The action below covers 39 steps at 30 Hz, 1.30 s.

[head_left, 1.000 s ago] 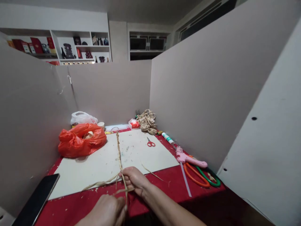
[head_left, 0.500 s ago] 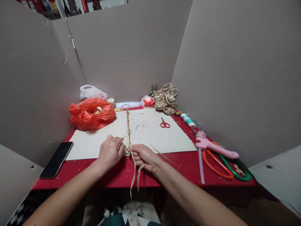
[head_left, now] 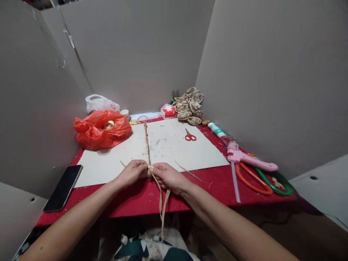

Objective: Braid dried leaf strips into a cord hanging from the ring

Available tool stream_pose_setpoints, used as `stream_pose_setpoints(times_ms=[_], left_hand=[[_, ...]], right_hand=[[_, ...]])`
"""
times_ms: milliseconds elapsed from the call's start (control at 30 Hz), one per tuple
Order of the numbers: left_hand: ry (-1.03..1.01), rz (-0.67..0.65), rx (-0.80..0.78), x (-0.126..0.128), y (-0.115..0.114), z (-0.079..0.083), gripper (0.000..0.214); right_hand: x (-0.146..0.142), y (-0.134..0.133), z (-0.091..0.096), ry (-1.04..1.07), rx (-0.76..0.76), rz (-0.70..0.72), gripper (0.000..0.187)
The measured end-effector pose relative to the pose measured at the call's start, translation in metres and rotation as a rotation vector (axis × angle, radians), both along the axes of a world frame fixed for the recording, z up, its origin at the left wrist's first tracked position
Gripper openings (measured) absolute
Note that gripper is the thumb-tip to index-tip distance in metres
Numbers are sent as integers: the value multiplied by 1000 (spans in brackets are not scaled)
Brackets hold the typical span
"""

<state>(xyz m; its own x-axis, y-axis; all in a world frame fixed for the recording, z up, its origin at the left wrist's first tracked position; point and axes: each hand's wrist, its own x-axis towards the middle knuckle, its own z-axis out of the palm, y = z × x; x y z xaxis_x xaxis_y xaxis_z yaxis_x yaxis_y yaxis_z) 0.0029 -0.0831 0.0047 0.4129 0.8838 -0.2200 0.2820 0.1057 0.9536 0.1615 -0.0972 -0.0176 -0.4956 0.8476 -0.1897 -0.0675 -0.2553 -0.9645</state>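
Note:
A long braided straw cord lies along the middle of the white mat, running away from me. My left hand and my right hand meet at its near end, both pinched shut on the loose straw strands. Those strands hang down over the red table edge toward my lap. One thin strand trails off to the right across the mat.
Orange plastic bag and white bag at back left. Black phone at front left. Red scissors, pile of woven straw pieces, glue stick, pink glue gun, orange and green rings at right. Grey partition walls surround the table.
The view dropped from the shelves down to the table. My left hand came up from the near edge to the braid's end, and both hands now pinch the strands together.

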Motion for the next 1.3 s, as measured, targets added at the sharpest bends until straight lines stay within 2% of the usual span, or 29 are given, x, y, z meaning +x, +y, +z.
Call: stream_pose_setpoints(times_ms=[100,167,233,333,433,600,767,867,967,1100,1233,1300], left_hand=[[29,-62,-74,-4,0,4,23],[28,-87,-161,-4,0,6,24],[-10,-104,-234,-3,1,6,28],[-80,-113,-313,0,2,3,29],[-122,-98,-355,3,2,-1,26],[-140,-4,-281,8,-1,-7,21],[-186,56,-212,9,-5,-11,22],[-285,29,-254,7,-7,-10,28],[-355,-10,-322,4,-9,-8,30],[-324,-5,-315,5,-11,-9,22],[-298,-2,-289,3,-11,-9,17],[-328,-17,-281,1,-9,-7,18]], right_hand=[[-1,-1,-3,-334,396,-85,22],[-1,-3,-3,-545,590,-119,24],[-1,-6,-1,-748,682,-140,25],[0,-10,3,-1019,726,-118,27],[2,-14,6,-1170,753,-75,26],[9,-21,14,-1212,789,-95,30],[5,-31,23,-1144,736,-120,31],[-4,-36,18,-1126,729,-113,32],[-15,-39,7,-1208,754,-113,35],[-23,-51,1,-1303,753,-36,35],[-10,-71,20,-1186,805,122,30],[4,-74,34,-1054,805,79,35]])
